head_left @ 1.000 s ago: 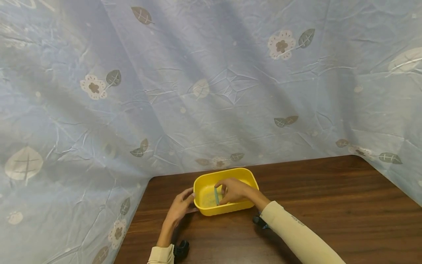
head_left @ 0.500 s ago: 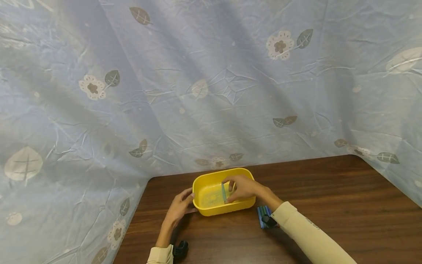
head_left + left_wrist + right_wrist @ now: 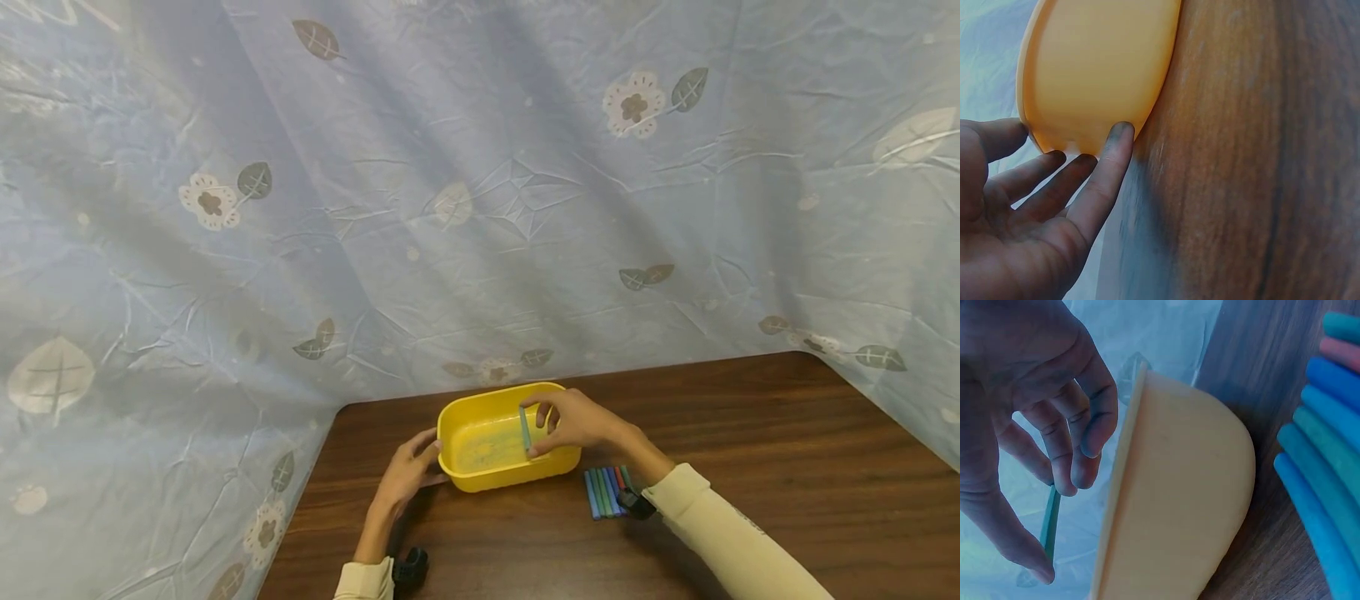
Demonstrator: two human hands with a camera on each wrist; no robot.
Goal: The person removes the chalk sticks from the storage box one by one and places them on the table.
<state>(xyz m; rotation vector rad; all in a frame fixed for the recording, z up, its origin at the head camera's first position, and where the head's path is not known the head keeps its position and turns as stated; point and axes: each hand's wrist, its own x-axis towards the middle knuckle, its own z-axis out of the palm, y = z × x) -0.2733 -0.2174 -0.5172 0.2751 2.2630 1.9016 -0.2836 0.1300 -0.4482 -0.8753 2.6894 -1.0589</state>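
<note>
A yellow plastic tub (image 3: 506, 479) stands on the table with blue-green dust over its floor. My left hand (image 3: 408, 471) rests against its left end; in the left wrist view the fingertips (image 3: 1121, 132) touch the outer wall and the thumb lies at the rim. My right hand (image 3: 576, 419) is over the right part of the tub. Between thumb and fingers it pinches a green chalk stick (image 3: 525, 429) by its two ends. In the right wrist view this chalk shows beyond the tub's rim, in the dusty fingers.
A row of several chalk sticks (image 3: 602, 493), blue, green and red, lies on the table by the tub's front right corner, partly under the right wrist's black camera (image 3: 637, 502). The wooden table (image 3: 750, 433) meets a flower-patterned curtain (image 3: 480, 250) behind the tub.
My right hand has moved to the right over the tub with the green chalk still pinched. The row of chalk sticks has come into sight from under the wrist. The left hand stays put.
</note>
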